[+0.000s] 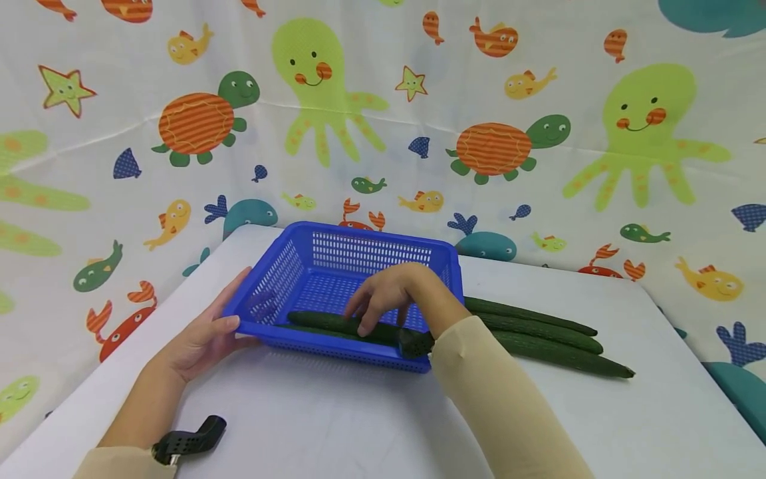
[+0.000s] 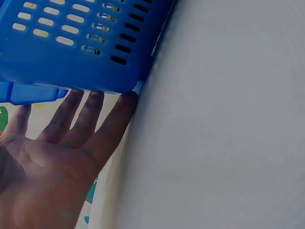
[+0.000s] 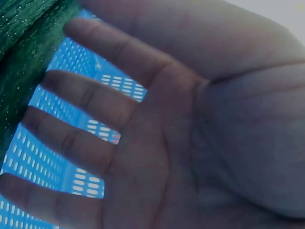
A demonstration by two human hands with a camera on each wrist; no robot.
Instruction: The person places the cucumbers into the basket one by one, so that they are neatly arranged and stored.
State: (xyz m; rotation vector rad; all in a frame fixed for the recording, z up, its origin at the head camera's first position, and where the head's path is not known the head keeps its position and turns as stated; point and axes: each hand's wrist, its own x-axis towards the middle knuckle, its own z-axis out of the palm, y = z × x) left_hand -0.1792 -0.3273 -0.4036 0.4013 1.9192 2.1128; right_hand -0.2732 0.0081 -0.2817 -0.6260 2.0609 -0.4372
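Note:
A blue plastic basket [image 1: 371,235] with slotted walls stands on the white table. My left hand [image 1: 200,339] is at its left end, thumb by the near corner. In the left wrist view, my nearly straight fingers touch the basket's outer side [image 2: 71,62]. Inside, a long dark green cucumber [image 1: 317,321] lies along the near wall, with part of another beneath it. My right hand [image 1: 389,293] reaches in over the cucumber from above. Its fingers look extended in the right wrist view, tips beside the wet cucumber skin [image 3: 28,62]; firm contact is unclear.
Three more cucumbers [image 1: 562,352] lie side by side on the table, right of the basket, their left ends hidden behind it and my forearm. A curtain [image 1: 371,153] printed with sea animals hangs behind the table. Each wrist bears a black camera [image 1: 188,441].

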